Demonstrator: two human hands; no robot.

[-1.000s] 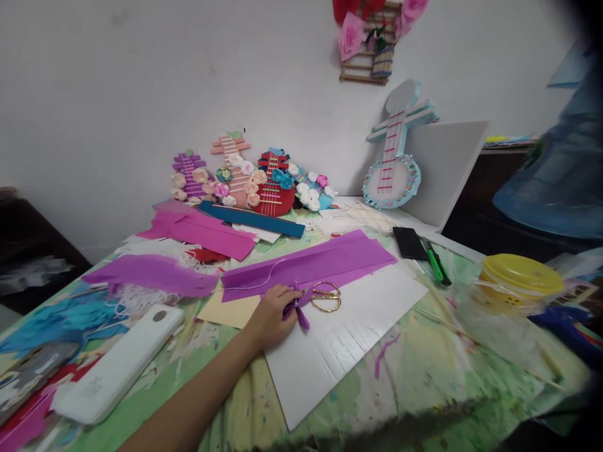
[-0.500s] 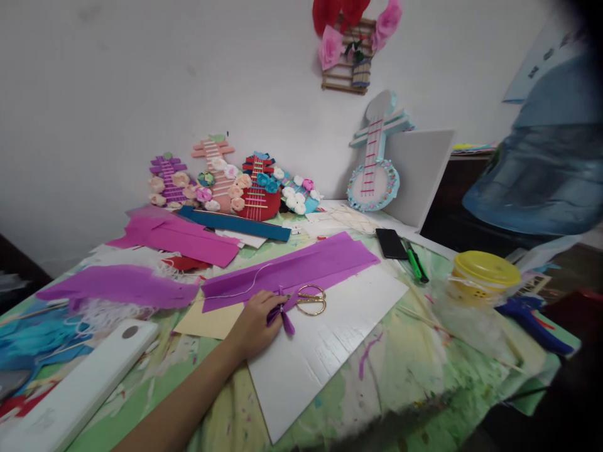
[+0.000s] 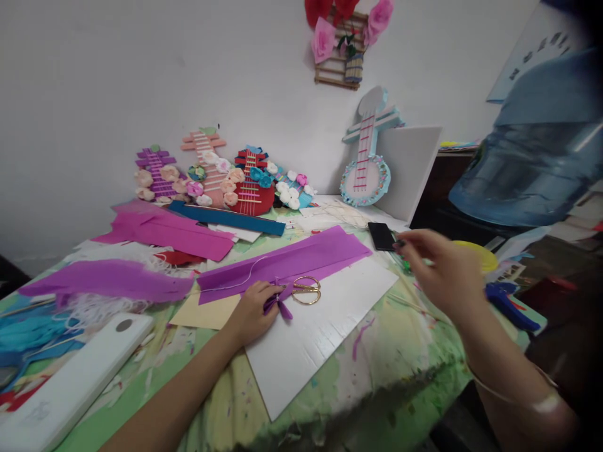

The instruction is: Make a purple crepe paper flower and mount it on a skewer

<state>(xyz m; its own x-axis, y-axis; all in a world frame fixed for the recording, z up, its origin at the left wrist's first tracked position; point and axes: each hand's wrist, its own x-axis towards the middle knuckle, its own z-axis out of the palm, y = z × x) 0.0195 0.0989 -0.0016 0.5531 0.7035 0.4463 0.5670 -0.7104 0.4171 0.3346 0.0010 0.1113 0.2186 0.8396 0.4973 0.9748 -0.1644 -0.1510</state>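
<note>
My left hand [image 3: 258, 312] rests on the white board [image 3: 311, 358], its fingers closed on a small purple bow-shaped piece [image 3: 284, 307]. Gold-handled scissors [image 3: 306, 290] lie right beside it, their blades partly hidden by the purple material. Behind is a long folded purple sheet [image 3: 301, 260] with a white thread across it. My right hand [image 3: 438, 270] is over the right of the table, thumb and fingers pinched around a small dark thing I cannot make out. Just below those fingertips a green utility knife [image 3: 406, 267] shows in part, beside a black phone [image 3: 381, 236].
Pink sheets [image 3: 164, 232], a blue strip [image 3: 230, 218] and a long white box [image 3: 80, 383] lie to the left. Decorated paper instruments [image 3: 252, 188] stand against the wall. A yellow-lidded tub [image 3: 478, 254], blue-handled tool [image 3: 511, 307] and large water bottle [image 3: 532, 157] are at right.
My right hand has come in from the right to the utility knife and phone, covering part of the tub. My left hand stays on the purple piece. The view has shifted slightly.
</note>
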